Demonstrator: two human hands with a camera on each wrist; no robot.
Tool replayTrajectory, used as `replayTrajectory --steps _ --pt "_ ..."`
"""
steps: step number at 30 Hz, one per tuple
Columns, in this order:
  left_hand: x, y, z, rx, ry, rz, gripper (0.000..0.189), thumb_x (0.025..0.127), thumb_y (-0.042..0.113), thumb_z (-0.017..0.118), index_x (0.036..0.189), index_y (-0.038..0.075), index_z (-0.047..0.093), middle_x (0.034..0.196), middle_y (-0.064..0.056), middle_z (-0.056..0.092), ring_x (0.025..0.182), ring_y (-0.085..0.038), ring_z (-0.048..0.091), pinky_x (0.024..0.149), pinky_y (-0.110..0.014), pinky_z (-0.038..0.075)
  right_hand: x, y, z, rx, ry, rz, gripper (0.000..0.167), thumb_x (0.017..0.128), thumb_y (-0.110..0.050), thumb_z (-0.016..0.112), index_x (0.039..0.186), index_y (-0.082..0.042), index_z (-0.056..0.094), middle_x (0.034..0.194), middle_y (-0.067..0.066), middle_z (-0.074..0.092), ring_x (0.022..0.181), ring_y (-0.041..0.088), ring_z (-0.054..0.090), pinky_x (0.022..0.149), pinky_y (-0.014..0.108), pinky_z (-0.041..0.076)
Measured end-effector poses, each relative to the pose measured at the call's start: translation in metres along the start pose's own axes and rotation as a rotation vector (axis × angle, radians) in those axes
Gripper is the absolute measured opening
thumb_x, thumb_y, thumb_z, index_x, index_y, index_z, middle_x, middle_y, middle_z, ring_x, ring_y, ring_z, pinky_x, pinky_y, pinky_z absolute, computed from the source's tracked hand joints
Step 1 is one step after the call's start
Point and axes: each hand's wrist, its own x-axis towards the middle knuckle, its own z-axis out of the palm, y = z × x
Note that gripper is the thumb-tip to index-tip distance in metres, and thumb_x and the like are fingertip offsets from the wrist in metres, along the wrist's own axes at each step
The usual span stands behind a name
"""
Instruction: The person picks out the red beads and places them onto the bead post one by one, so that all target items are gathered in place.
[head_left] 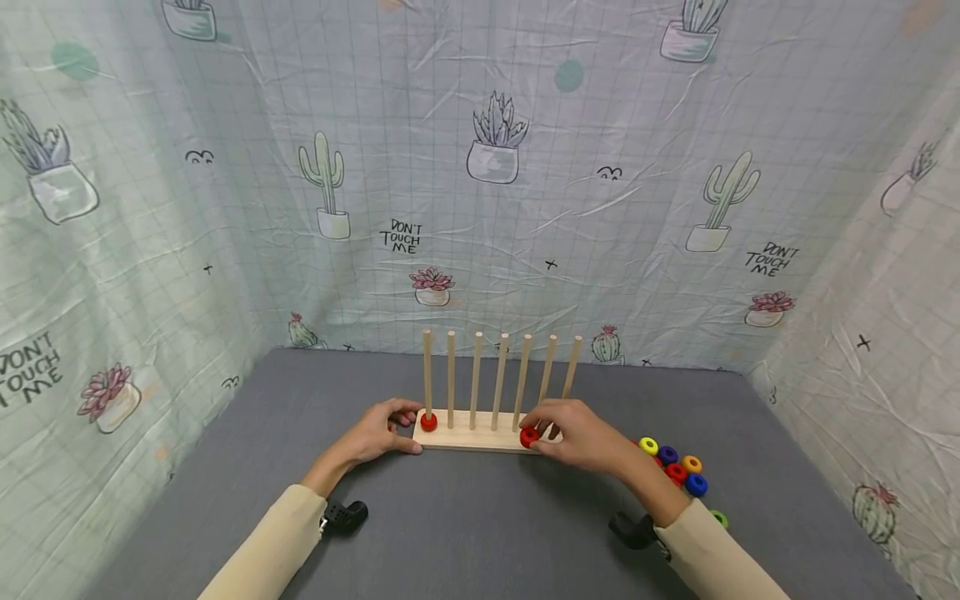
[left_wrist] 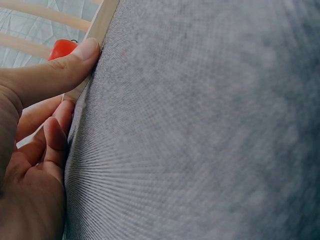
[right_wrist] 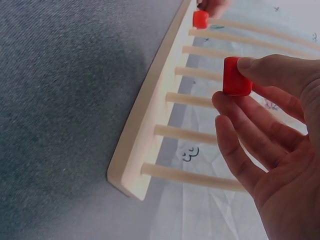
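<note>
Cream sleeves [head_left: 270,542] are seen nearest. A pale wooden seven-peg rack [head_left: 472,441] is gripped at its left end by the half-closed left hand [head_left: 372,435]; above its right part, a red ring [right_wrist: 234,80] is pinched by the half-open right hand [head_left: 579,435].

A grey table [head_left: 480,517] with a fabric-like surface fills the lower part of the head view. A pale wooden peg board [head_left: 457,439] lies on it about midway between the left and right edges, its long side roughly parallel to the far edge. Between the board and the right edge, yellow, purple, orange, red and blue rings [head_left: 675,480] lie clustered; a partly hidden green ring [head_left: 719,517] lies farther from the far edge
</note>
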Motion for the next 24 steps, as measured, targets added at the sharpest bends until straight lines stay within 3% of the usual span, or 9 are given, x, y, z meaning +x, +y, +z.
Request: replayTrajectory --steps 6,13,19,24 --pt "0.0 -0.001 0.0 0.01 0.004 0.001 0.073 0.075 0.015 0.093 0.138 -0.003 0.06 0.117 -0.013 0.064 0.104 -0.021 0.056 0.081 -0.024 0.045 0.006 -0.004 0.002 -0.008 0.009 -0.01 0.027 0.095 -0.012 0.073 0.122 -0.009 0.073 0.112 0.001 0.073 0.095 0.014 0.071 0.08 0.031 0.06" --pt "0.001 -0.001 0.001 0.004 0.005 0.004 0.073 0.075 0.015 0.093 0.138 -0.003 0.06 0.116 -0.013 0.064 0.103 -0.021 0.056 0.08 -0.023 0.045 0.011 -0.011 0.001 0.006 0.006 -0.011 0.026 0.094 -0.01 0.073 0.12 -0.006 0.073 0.111 0.003 0.073 0.095 0.018 0.072 0.081 0.038 0.061" --pt "0.001 -0.002 0.0 -0.003 0.002 0.026 0.073 0.075 0.015 0.093 0.138 -0.005 0.06 0.116 -0.016 0.064 0.103 -0.022 0.056 0.079 -0.023 0.044 0.015 -0.016 0.0 0.008 0.004 -0.025 0.026 0.095 -0.011 0.073 0.12 -0.007 0.073 0.112 0.003 0.074 0.096 0.017 0.071 0.081 0.036 0.061" --pt "0.001 -0.001 0.0 -0.002 0.002 0.009 0.074 0.076 0.015 0.093 0.139 -0.004 0.06 0.117 -0.015 0.063 0.104 -0.021 0.056 0.08 -0.023 0.044 0.02 -0.02 -0.001 0.005 0.003 -0.04 0.026 0.095 -0.011 0.073 0.12 -0.007 0.074 0.111 0.002 0.074 0.094 0.014 0.071 0.081 0.035 0.061"
